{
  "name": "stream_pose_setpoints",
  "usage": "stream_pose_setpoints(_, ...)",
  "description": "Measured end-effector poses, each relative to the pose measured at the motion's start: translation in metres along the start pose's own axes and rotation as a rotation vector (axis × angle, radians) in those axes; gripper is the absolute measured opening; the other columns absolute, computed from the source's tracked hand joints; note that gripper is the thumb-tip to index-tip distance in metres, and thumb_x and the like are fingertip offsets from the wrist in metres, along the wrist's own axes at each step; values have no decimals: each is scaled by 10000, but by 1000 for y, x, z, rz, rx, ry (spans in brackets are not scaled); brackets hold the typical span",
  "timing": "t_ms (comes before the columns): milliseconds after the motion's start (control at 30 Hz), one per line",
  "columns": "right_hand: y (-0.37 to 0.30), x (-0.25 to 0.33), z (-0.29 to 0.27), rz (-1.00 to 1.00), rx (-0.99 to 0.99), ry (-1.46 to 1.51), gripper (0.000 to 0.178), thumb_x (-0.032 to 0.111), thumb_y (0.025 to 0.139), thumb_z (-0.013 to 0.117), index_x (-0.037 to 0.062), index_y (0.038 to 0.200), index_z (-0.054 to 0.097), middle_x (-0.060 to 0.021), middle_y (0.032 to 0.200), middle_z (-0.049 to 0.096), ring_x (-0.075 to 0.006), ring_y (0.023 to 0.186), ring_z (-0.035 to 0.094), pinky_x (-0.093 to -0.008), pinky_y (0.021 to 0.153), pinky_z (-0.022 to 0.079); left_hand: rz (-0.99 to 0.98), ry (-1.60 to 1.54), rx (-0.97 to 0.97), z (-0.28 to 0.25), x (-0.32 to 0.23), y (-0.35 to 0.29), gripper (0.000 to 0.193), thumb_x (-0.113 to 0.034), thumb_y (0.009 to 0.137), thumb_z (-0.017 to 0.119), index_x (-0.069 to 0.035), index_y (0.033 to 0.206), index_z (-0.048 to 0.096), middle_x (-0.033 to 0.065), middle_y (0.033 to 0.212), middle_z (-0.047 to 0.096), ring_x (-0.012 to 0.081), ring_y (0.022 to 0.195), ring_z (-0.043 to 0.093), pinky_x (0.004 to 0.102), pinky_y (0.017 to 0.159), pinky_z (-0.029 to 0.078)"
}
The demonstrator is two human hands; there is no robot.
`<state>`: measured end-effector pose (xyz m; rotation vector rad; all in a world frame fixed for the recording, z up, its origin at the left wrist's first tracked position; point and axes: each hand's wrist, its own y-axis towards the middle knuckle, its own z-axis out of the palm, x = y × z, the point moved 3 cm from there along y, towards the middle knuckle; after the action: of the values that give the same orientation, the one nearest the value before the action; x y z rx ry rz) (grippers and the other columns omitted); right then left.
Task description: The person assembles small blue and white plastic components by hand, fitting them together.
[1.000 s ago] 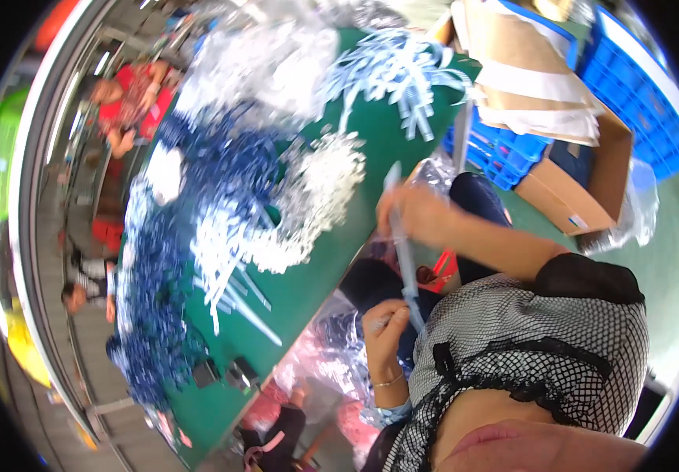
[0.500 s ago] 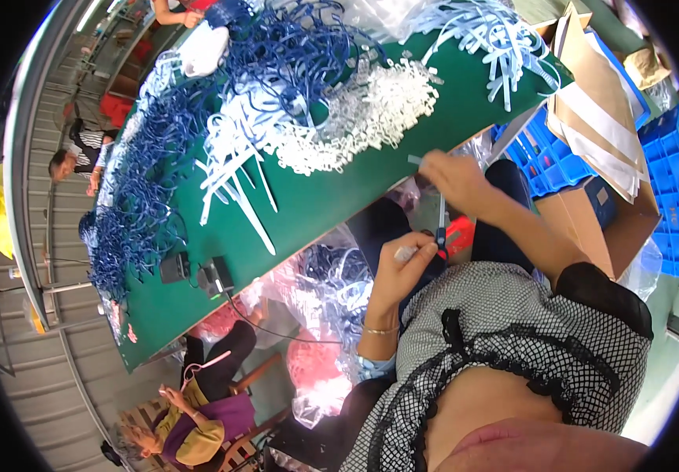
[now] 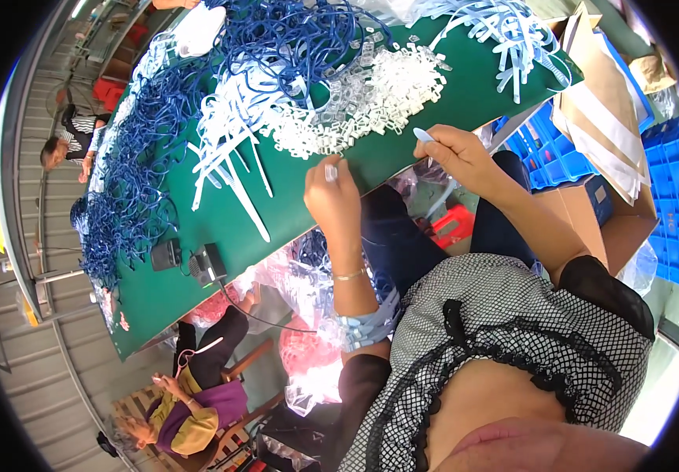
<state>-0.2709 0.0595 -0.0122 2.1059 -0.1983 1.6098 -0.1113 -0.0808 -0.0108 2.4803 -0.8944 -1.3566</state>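
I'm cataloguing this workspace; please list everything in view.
Table: one, green, centre
Cords: many, dark blue, far side
Pale straps: many, bluish, on table
Small clips: many, white, on table
Devices: two, black, table's left
Crates: two visible, blue, right
Carton: one, brown, right
Papers: several, brownish, right
Heaps: two, pink, below table
Object: one, red, below table
People: two or more, mixed clothing, left
Left hand: one, over table, holding pale piece
Right hand: one, near edge, holding pale strip
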Motion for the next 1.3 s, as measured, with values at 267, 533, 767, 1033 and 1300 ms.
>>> stream_pose_setpoints(267,-6,6,5,182,67,147,183,141,904,483,-4,887,594,-16,739,545,-73,687,504,-221,632,415,-84,478,-2,14,12,13,170,-179,715,669,-28,790,650,120,677,619,255,554,585,328,520,441)
stream_pose_setpoints(533,-9,20,21,144,121,135,151,123,877,515,-1,923,588,-5,709,562,-82,608,490,-236,537,386,-597,-1007,201,1,-7,-20,116,-84,811,615,7,877,584,7,609,481,72,469,350,230,426,259)
stream_pose_setpoints(767,-15,29,26,52,68,2,110,97,812,577,-12,794,574,-77,608,543,-114,540,489,-272,503,382,-611,-1177,278,3,-33,-46,55,-56,809,609,-16,831,578,35,691,535,89,502,388,225,439,284)
stream_pose_setpoints(1033,-23,35,27,-84,45,-105,98,81,810,567,-11,780,554,-95,635,536,-195,539,521,-307,505,396,-463,-865,346,2,-36,-56,122,-49,794,620,25,890,621,3,642,545,42,511,429,175,452,326)
stream_pose_setpoints(1300,-30,28,31,-123,141,-236,156,161,767,620,33,846,578,-91,755,578,-265,664,571,-350,582,447,-479,-821,473,-3,-34,-66,137,-117,810,629,16,844,636,1,666,562,33,527,436,173,471,334)
